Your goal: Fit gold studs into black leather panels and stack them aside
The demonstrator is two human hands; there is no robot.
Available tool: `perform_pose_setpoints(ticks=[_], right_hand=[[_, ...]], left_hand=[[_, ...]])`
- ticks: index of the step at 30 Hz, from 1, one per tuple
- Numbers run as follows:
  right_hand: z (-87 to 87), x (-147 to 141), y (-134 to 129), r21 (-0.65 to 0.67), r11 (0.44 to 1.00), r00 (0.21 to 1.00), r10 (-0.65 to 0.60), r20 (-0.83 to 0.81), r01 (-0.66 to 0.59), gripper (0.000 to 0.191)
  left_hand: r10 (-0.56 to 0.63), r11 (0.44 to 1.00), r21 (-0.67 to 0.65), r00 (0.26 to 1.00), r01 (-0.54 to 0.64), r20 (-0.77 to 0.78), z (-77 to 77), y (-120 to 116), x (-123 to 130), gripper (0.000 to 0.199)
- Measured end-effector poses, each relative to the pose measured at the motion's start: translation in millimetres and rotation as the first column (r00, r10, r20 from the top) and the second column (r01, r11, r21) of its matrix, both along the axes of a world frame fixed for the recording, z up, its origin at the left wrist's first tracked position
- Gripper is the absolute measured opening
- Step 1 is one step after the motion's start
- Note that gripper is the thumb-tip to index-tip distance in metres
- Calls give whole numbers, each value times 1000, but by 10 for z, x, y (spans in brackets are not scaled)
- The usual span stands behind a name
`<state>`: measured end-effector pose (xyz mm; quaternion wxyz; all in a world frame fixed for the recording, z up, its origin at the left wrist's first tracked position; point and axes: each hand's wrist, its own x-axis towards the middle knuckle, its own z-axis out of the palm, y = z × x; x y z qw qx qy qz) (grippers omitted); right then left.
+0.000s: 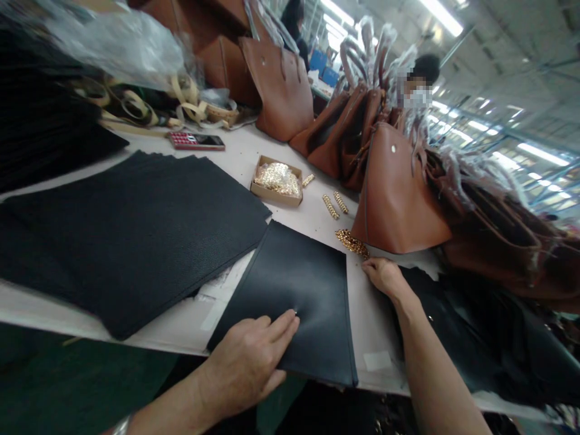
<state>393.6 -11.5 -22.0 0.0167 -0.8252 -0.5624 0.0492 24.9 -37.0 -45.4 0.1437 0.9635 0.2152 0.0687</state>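
A black leather panel (312, 278) lies at the table's front edge, with a tiny shiny metal piece near its middle. My left hand (256, 350) rests on its lower left part, index and middle fingers stretched out with their tips beside that metal piece. To the right, my right hand (387, 278) is at the near end of a small heap of gold-coloured metal pieces (351, 241). Its thumb and fingertips are drawn together there; what they pinch, if anything, is too small to make out.
A stack of black panels (149, 223) spreads out at left. Behind stand a carton of gold pieces (278, 199), short gold rows (330, 206) and a red phone (194, 141). Brown leather bags (399, 193) line the back and right; black pieces (489, 338) lie at right.
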Motion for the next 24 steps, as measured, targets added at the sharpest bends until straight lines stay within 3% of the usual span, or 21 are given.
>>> perform_pose_setpoints(ticks=[5, 9, 13, 15, 18, 21, 24], right_hand=[[36, -183, -84, 133, 991, 992, 14, -128, 3, 23], [4, -723, -294, 196, 981, 928, 78, -363, -5, 35], [-50, -1349, -491, 106, 994, 661, 94, -744, -22, 31], [-57, -1539, -539, 42, 999, 562, 49, -826, -26, 24], [-21, -1646, -540, -4, 996, 612, 51, -789, -88, 18], [53, -1661, -494, 5, 977, 716, 158, -680, -211, 15], [104, -1678, -443, 12, 962, 751, 220, -623, -272, 15]], left_hand=[[3, 1000, 31, 1000, -4, 22, -4, 5, 6, 66], [0, 998, 57, 1000, -2, 31, -33, -3, 2, 65], [7, 997, 75, 999, -11, 54, -71, -19, -5, 64], [-2, 996, 91, 998, -3, 63, -84, -22, -9, 65], [-13, 994, 106, 997, 4, 76, -91, -18, -11, 65], [-18, 994, 111, 997, 9, 78, -88, -13, -10, 61], [-20, 993, 117, 996, 10, 83, -88, -11, -9, 60]])
